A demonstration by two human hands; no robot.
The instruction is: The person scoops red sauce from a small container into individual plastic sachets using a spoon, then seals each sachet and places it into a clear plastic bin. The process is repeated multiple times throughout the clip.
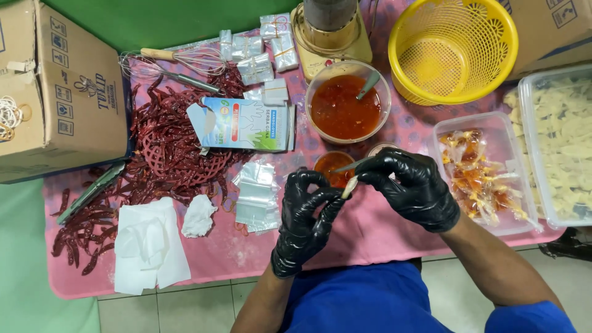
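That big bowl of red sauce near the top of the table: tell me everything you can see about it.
The sauce bowl is round, of clear plastic as it looks, and well filled with glossy orange-red sauce flecked with bits. A grey spoon leans in it at the upper right rim, its bowl sunk in the sauce. It stands upright on the pink tablecloth, just in front of a beige blender base and left of a yellow basket. Neither gloved hand touches it.
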